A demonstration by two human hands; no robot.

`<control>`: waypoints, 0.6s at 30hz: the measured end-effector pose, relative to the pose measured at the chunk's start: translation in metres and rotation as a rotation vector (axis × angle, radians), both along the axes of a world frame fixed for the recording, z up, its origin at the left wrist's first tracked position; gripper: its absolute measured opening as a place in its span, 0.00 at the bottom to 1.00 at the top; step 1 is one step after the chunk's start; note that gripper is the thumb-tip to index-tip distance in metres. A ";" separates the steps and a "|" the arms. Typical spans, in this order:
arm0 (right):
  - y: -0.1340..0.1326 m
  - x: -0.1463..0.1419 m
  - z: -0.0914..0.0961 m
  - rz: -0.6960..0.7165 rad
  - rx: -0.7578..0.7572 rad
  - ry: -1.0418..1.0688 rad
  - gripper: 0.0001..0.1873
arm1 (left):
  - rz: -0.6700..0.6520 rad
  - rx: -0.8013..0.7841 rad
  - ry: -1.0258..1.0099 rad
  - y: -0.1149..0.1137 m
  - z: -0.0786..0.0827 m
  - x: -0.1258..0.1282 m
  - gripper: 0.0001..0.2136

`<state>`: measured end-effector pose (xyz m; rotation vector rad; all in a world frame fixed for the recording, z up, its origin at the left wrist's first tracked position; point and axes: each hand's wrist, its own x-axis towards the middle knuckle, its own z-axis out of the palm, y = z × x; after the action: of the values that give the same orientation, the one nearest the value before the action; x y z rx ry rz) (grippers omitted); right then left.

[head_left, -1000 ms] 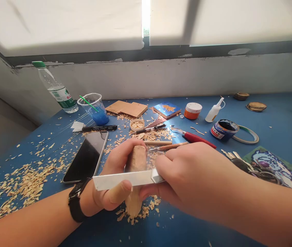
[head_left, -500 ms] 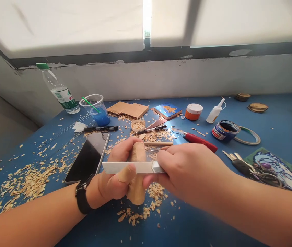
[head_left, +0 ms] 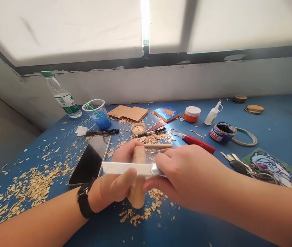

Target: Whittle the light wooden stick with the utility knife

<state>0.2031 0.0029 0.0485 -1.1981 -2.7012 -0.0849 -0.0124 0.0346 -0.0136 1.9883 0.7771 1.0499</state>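
The left hand [head_left: 118, 187] holds a piece of wood [head_left: 137, 197] with its fingers wrapped around it. The right hand [head_left: 180, 168] squeezes the handle of a knife [head_left: 125, 168]. The flat blade goes across the wood, and the left thumb is right by the blade. The wood is over the blue table [head_left: 187, 228], but I can't tell if its bottom end touches. Little wood chips [head_left: 156, 194] lie near it. A phone [head_left: 90, 161] lies on the left, and a red-handled tool [head_left: 198, 143] lies behind the right hand.
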 end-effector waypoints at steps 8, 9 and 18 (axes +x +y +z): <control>-0.006 0.003 -0.007 0.139 -0.051 0.007 0.12 | -0.193 0.187 -0.023 -0.004 0.017 0.007 0.22; -0.007 0.004 -0.010 0.125 -0.019 0.021 0.11 | -0.188 0.191 -0.008 -0.005 0.020 0.007 0.22; -0.009 0.001 -0.019 0.019 0.236 0.177 0.23 | -0.055 0.073 0.037 -0.005 0.015 0.002 0.22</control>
<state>0.2045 -0.0064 0.0297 -1.0576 -2.4678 -0.2733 -0.0107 0.0297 0.0009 2.0845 0.7082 1.0250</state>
